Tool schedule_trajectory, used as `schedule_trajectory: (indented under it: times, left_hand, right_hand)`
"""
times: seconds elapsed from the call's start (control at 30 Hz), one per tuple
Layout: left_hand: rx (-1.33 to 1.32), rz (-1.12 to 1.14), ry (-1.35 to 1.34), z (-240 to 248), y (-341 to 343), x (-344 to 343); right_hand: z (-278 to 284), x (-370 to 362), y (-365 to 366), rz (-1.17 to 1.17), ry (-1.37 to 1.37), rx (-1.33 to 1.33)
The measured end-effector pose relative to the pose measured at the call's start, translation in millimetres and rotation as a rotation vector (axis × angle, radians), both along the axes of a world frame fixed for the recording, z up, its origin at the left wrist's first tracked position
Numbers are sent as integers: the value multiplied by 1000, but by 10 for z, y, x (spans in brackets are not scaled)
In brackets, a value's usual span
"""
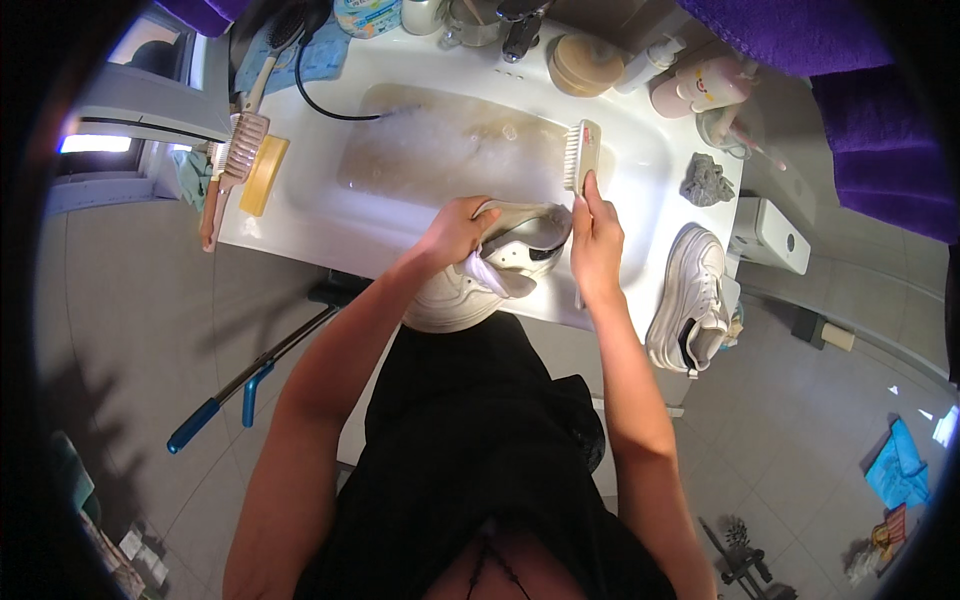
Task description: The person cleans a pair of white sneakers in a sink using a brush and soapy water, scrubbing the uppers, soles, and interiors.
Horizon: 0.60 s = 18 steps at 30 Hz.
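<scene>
My left hand [458,228] is closed on the upper edge of a white sneaker [452,297], tilted over the front rim of the sink. The shoe's opening faces up and to the right, and its tongue hangs loose. In my right hand [598,240] is a scrubbing brush [588,150] with white bristles pointing left, held upright by its handle just right of the shoe. Cloudy, foamy water [450,140] lies in the white sink [650,170] beyond both hands. A second white sneaker [692,300] rests on its side at the sink's right edge.
A grey scrubbing pad [708,180] lies on the right rim. At the back stand a black faucet [522,30], a round wooden lid [585,65] and a pink pump bottle [705,85]. A yellow bar [264,176] and a pink hairbrush [243,150] are at the left.
</scene>
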<state>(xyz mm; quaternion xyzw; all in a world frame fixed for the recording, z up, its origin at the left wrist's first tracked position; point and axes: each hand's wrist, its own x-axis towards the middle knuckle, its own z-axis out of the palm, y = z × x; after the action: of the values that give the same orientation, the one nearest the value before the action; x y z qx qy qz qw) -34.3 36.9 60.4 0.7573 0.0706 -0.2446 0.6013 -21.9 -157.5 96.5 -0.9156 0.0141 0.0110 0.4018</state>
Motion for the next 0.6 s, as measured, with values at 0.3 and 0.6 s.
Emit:
schedule_trajectory:
  times: [0.3, 0.6]
  left_hand:
    - [226, -8, -175, -46, -180, 21]
    - [80, 94, 29, -341, -96, 61]
  right_hand:
    - [-152, -190, 277, 316, 152, -317]
    - [-45, -516, 458, 328, 164, -135]
